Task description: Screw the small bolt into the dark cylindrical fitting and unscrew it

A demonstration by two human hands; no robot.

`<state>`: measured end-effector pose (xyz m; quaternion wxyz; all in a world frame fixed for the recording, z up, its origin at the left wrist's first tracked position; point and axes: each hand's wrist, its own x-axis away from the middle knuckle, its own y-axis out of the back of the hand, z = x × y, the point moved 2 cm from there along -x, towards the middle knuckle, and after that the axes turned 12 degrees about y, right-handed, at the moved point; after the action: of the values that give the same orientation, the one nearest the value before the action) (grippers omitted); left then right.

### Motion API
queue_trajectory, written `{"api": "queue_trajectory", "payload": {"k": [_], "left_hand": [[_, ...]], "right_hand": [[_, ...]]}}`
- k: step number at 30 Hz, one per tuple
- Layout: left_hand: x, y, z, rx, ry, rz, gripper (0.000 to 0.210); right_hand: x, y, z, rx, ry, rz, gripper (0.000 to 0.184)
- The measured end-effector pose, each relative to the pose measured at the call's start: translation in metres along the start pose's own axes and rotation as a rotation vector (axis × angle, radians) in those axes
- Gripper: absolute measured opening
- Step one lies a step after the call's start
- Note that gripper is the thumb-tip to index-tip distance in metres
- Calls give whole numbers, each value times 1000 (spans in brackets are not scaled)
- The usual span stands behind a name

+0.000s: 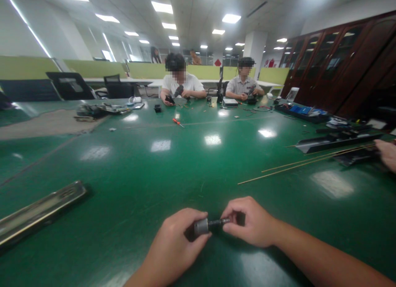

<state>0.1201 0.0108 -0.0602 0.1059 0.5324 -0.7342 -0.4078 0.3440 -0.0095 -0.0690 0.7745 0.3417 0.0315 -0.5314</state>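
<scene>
A small grey cylinder with a dark shaft [202,226], much like a little motor, is held level just over the green table. My left hand [179,237] grips the thick grey body between thumb and fingers. On the other side, my right hand [250,223] pinches the thin, metallic end of the shaft between thumb and forefinger. The two hands are close together, joined only by this part. Its underside and the part inside my left palm are hidden.
A long metal channel [43,210] lies at left. Thin brass-coloured rods [297,165] and a dark rail [337,142] lie at right, by another person's hand [386,152]. A red screwdriver [177,122] lies farther back. Two people work across the green table [139,171].
</scene>
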Motion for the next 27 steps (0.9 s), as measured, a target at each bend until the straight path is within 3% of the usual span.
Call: {"api": "queue_trajectory", "payload": {"k": [11, 20, 24, 27], "left_hand": [[-1, 6, 1, -25, -13, -27, 24], [-6, 13, 12, -119, 81, 10, 31], [-17, 30, 24, -155, 210, -105, 30], [-24, 56, 45, -182, 379, -218, 42]], "right_hand": [[0, 0, -1, 9, -30, -6, 6], [-1, 0, -5, 26, -93, -66, 3], [-2, -2, -6, -9, -87, -72, 4], [-1, -4, -5, -20, -52, -56, 5]]}}
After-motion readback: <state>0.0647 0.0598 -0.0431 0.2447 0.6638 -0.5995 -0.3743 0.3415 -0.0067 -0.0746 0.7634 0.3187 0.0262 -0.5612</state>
